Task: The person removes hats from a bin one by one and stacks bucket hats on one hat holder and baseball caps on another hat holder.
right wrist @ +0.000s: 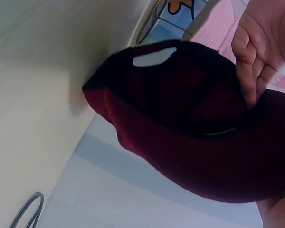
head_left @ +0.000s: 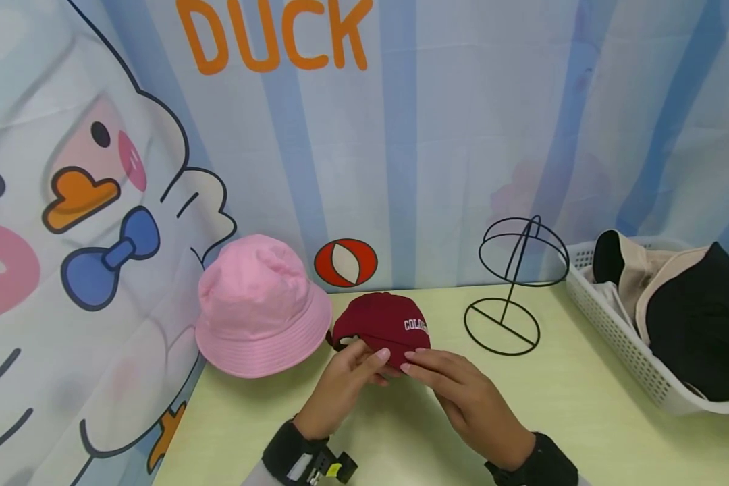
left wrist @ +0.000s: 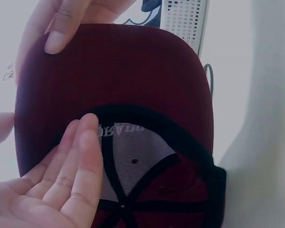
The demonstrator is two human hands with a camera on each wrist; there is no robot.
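Two hands: both meet at the brim of a maroon cap [head_left: 381, 324], which sits on the table [head_left: 583, 405] between a pink bucket hat and a wire stand.
Left hand [head_left: 346, 385]: fingers [left wrist: 80, 156] lie nearly straight under the brim, tips at the black sweatband inside the crown; the thumb pinches the brim from above, so the hand grips the cap.
Right hand [head_left: 462, 395]: fingertips press the top of the brim from the other side; how far the thumb wraps beneath cannot be told.
Cap: crown turned away from the person, white lettering facing right, strap opening [right wrist: 154, 56] at the back, raised at the brim.
Doing it well: by judgement, an even hold on both brim edges keeps the crown from collapsing; the fingers inside should support the sweatband rather than crease the front panel.
Pink bucket hat [head_left: 258, 307]: on the table just left of the cap, nearly touching it.
Wire stand [head_left: 513, 283]: black, bare, to the right of the cap and apart from it.
White basket [head_left: 619, 344]: at the right edge of the table, holding black and beige hats.
Backdrop: striped cloth with a cartoon duck and orange letters.
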